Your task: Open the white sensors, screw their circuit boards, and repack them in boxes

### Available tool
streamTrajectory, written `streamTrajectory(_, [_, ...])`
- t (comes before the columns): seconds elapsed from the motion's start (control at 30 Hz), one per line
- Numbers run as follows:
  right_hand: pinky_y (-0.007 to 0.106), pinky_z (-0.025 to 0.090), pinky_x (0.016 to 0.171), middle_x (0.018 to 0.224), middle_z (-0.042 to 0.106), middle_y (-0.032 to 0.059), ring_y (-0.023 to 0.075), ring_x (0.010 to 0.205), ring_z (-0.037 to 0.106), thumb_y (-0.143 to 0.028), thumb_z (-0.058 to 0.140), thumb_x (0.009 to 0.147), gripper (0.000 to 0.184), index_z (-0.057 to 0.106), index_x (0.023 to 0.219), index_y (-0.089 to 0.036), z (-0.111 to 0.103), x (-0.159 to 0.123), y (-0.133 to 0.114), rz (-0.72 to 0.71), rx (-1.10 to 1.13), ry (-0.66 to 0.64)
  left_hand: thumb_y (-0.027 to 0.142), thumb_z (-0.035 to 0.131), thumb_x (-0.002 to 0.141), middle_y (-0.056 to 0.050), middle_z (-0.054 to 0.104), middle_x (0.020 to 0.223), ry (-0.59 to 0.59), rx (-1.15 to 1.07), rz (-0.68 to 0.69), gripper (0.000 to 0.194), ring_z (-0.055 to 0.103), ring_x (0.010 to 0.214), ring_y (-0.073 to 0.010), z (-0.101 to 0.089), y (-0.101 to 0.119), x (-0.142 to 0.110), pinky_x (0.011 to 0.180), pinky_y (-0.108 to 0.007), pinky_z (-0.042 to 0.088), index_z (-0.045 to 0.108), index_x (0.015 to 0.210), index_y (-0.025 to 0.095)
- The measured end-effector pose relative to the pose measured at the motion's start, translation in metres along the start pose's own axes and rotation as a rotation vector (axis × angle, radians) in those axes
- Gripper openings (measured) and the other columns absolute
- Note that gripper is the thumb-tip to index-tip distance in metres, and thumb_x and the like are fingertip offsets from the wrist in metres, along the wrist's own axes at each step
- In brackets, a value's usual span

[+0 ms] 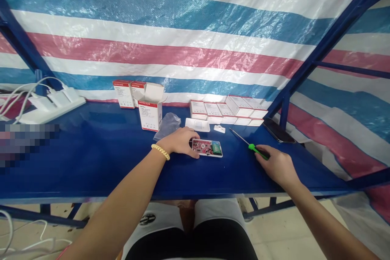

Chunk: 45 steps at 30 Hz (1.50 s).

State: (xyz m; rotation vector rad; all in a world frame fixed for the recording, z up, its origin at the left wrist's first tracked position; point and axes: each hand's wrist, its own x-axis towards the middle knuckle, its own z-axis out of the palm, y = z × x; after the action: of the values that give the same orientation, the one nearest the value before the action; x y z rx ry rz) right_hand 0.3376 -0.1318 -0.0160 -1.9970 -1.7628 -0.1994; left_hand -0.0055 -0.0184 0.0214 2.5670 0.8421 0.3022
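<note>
Pinching the circuit unit [207, 148] by its edges, the left hand [182, 141] should hold it flat, while right of the unit the right hand [279, 165] grasps a screwdriver [252, 147].

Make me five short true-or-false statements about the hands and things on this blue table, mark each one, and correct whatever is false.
1. The left hand grips a device with an exposed circuit board. True.
2. The right hand holds a screwdriver with a red handle. False: the screwdriver's handle is green.
3. The screwdriver's tip rests on the circuit board. False: the tip is apart from the board, farther right.
4. A clear plastic bag lies beside the box with raised flaps. True.
5. The white power strip is on the right. False: the power strip is on the left.
</note>
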Motion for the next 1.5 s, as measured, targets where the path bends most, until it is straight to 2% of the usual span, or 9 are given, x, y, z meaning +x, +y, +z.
streamTrajectory(0.33, [0.034,0.055,0.072,0.091,0.077,0.0068,0.0268,0.086,0.073,-0.048,0.066,0.068,0.044,0.071,0.103,-0.022,-0.008,0.059,-0.003,0.061,-0.059,-0.290,0.072,0.073,0.058,-0.011,0.058,0.126,-0.012,-0.001,-0.058,0.085,0.049,0.119,-0.0344,0.006,-0.006,-0.002,0.100,-0.045,0.038,0.058,0.124,0.021])
streamTrajectory(0.5, [0.037,0.053,0.080,0.110,0.073,0.0124,0.0294,0.097,0.070,-0.049,0.066,0.070,0.055,0.068,0.115,-0.018,-0.006,0.093,-0.049,-0.012,-0.005,-0.297,0.071,0.073,0.059,-0.012,0.055,0.132,-0.008,-0.018,-0.068,0.088,0.046,0.126,-0.0340,0.006,-0.007,-0.003,0.108,-0.045,0.030,0.054,0.129,0.021])
streamTrajectory(0.63, [0.034,0.051,0.075,0.101,0.073,0.0103,0.0266,0.090,0.069,-0.042,0.067,0.071,0.046,0.069,0.110,-0.018,0.015,0.108,-0.095,-0.106,0.099,-0.343,0.070,0.075,0.057,-0.011,0.055,0.132,0.010,-0.012,-0.089,0.088,0.045,0.127,-0.0341,0.005,-0.010,-0.005,0.110,-0.046,0.026,0.054,0.129,0.023])
streamTrajectory(0.73, [0.033,0.050,0.083,0.108,0.071,0.0114,0.0260,0.101,0.065,-0.039,0.065,0.074,0.041,0.070,0.109,-0.017,0.035,0.107,-0.112,-0.161,0.055,-0.294,0.069,0.077,0.055,-0.011,0.056,0.130,0.013,0.006,-0.109,0.089,0.044,0.127,-0.0344,0.005,-0.012,-0.006,0.109,-0.046,0.027,0.055,0.128,0.023])
streamTrajectory(0.87, [0.037,0.047,0.094,0.107,0.071,0.0121,0.0256,0.104,0.062,-0.035,0.059,0.082,0.030,0.072,0.101,-0.017,0.053,0.100,-0.106,-0.240,0.028,-0.241,0.061,0.075,0.063,-0.008,0.060,0.120,-0.014,0.013,-0.093,0.070,0.048,0.121,-0.0324,0.003,-0.009,-0.005,0.105,-0.045,0.030,0.060,0.119,0.022])
streamTrajectory(1.13, [0.039,0.047,0.096,0.106,0.071,0.0111,0.0258,0.102,0.063,-0.028,0.062,0.079,0.029,0.072,0.104,-0.016,0.057,0.098,-0.089,-0.123,0.205,-0.198,0.046,0.075,0.067,-0.008,0.061,0.119,-0.028,0.024,-0.105,0.058,0.050,0.119,-0.0319,0.001,0.001,-0.003,0.104,-0.045,0.031,0.061,0.118,0.022])
streamTrajectory(1.27, [0.043,0.042,0.103,0.114,0.068,0.0104,0.0266,0.112,0.057,-0.030,0.062,0.081,0.034,0.071,0.112,-0.019,0.060,0.094,-0.100,-0.338,0.351,-0.051,0.041,0.075,0.068,-0.008,0.060,0.123,-0.038,0.023,-0.108,0.060,0.046,0.125,-0.0332,0.000,0.001,-0.002,0.106,-0.046,0.030,0.060,0.122,0.021])
streamTrajectory(1.37, [0.049,0.039,0.106,0.121,0.064,0.0098,0.0274,0.117,0.054,-0.028,0.063,0.082,0.026,0.074,0.105,-0.023,0.066,0.094,-0.105,-0.514,0.431,-0.098,0.048,0.076,0.066,-0.007,0.062,0.117,-0.029,0.021,-0.102,0.060,0.049,0.120,-0.0314,0.000,0.002,-0.001,0.105,-0.044,0.030,0.063,0.117,0.019])
streamTrajectory(1.5, [0.055,0.035,0.107,0.122,0.061,0.0096,0.0301,0.121,0.052,-0.026,0.068,0.078,0.012,0.078,0.086,-0.024,0.073,0.099,-0.099,-0.533,0.442,-0.166,0.062,0.077,0.057,-0.006,0.062,0.107,-0.031,0.026,-0.115,0.065,0.052,0.109,-0.0291,0.001,0.002,-0.001,0.100,-0.042,0.032,0.065,0.105,0.020])
